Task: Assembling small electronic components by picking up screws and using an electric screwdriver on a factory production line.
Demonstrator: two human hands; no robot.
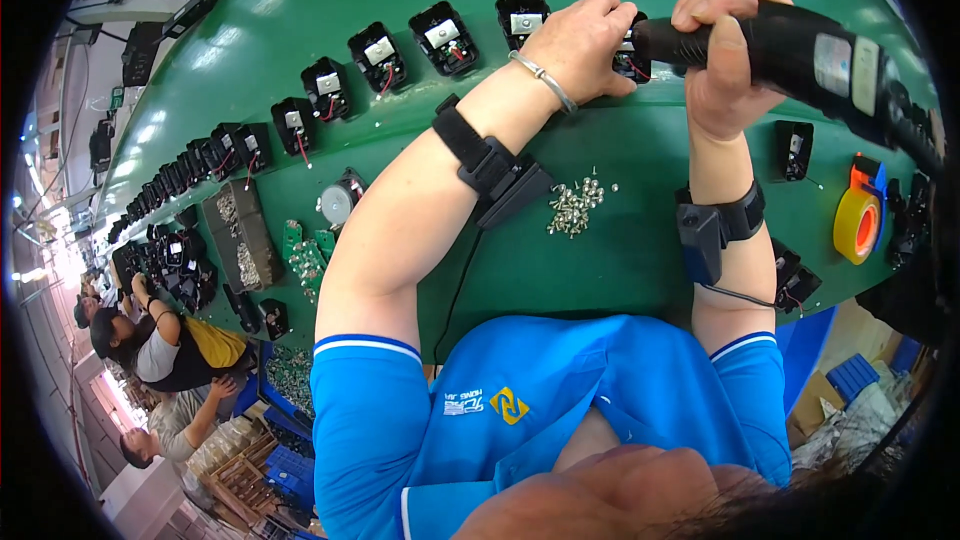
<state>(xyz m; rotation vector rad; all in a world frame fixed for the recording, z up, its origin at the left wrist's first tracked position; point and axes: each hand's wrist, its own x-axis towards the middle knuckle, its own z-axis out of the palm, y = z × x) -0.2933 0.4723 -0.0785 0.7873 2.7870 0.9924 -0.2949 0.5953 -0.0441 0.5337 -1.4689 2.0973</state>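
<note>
My right hand [728,55] is wrapped round a black electric screwdriver [800,55], held nearly level with its tip pointing left. That tip meets a small black plastic housing [634,64] on the green bench. Around the left side of this housing, my left hand [588,40] steadies it with thumb and fingers; much of the housing is hidden behind them. A red wire shows in it. Just left of my left hand stands a similar open housing [522,18] with a silver metal plate inside. Nearer to me lies a loose pile of small silver screws [572,210].
More housings [440,38] curve away leftward along the green bench [600,145]. A tray of screws [240,230], a round speaker [340,200] and circuit boards [306,255] lie left. At right are a housing [794,150] and yellow tape [857,225]. Two or more people work at far left.
</note>
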